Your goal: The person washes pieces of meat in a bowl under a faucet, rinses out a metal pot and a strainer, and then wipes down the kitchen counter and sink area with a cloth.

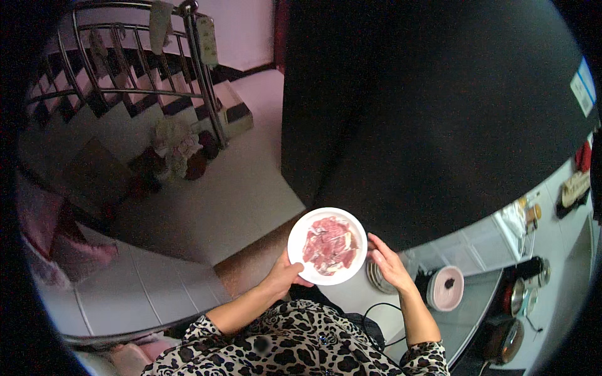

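Note:
A white plate (295,235) carries thin slices of raw meat (330,245), pink with pale streaks. My left hand (287,275) grips its lower left rim, thumb on top and fingers beneath. At the plate's right side is my right hand (389,263), fingers stretched beside the rim and against a large dark panel (423,117). Whether those fingers touch the plate or the panel, I cannot tell. The dark panel rises just beyond the plate and bears a label at its far right.
A staircase with a metal railing (202,80) stands far left, with cloths hanging on it. A cluttered pile (176,148) lies by its foot. To the right are a pink basin (446,289) with something dark inside, a round ribbed object (378,277) and cookware (505,340).

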`<control>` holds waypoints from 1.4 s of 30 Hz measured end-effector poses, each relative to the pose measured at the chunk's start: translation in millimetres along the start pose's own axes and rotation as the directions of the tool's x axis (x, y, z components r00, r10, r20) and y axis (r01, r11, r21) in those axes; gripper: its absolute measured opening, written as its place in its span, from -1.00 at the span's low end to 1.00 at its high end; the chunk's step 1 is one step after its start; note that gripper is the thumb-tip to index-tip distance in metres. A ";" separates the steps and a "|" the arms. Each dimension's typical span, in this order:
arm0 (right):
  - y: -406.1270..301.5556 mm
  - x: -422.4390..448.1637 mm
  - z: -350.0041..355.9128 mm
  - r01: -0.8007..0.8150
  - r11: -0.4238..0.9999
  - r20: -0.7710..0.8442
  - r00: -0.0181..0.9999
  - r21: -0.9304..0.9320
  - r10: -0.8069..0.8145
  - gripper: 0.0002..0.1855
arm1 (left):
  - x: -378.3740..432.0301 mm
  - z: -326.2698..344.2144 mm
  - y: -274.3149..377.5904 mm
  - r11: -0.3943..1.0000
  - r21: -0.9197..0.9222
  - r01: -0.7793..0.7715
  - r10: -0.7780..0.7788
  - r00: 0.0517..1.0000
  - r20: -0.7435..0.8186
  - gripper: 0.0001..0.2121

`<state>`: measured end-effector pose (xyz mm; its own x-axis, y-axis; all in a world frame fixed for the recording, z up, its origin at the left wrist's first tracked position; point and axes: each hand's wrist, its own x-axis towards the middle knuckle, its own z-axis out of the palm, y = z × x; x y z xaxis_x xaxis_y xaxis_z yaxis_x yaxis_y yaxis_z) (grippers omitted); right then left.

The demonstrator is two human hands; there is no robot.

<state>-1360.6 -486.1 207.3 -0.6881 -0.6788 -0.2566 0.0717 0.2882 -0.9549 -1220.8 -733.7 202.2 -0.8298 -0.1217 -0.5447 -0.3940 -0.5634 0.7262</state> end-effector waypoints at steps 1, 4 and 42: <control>-9.8 29.3 -7.4 0.043 0.976 -0.060 0.997 -0.214 -0.057 -0.39 | 9.1 -1.4 16.6 1.000 0.003 -0.003 0.003 1.000 -0.028 -0.42; -64.2 119.1 -16.5 0.218 0.660 -0.042 0.934 -0.719 -0.354 -0.43 | 32.9 -14.7 58.6 0.997 -0.047 -0.066 0.061 0.992 -0.111 -0.47; -22.6 -35.2 362.3 -0.649 0.697 -0.815 0.200 0.305 0.543 -0.84 | 225.5 -190.2 259.7 0.939 0.239 0.248 -0.342 0.744 0.574 -0.50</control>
<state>-1076.4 -713.4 183.7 -0.6875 0.5714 -0.4482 0.7169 0.4356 -0.5443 -1435.0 -1062.9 188.2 -0.7091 0.5718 -0.4125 -0.6700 -0.3643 0.6468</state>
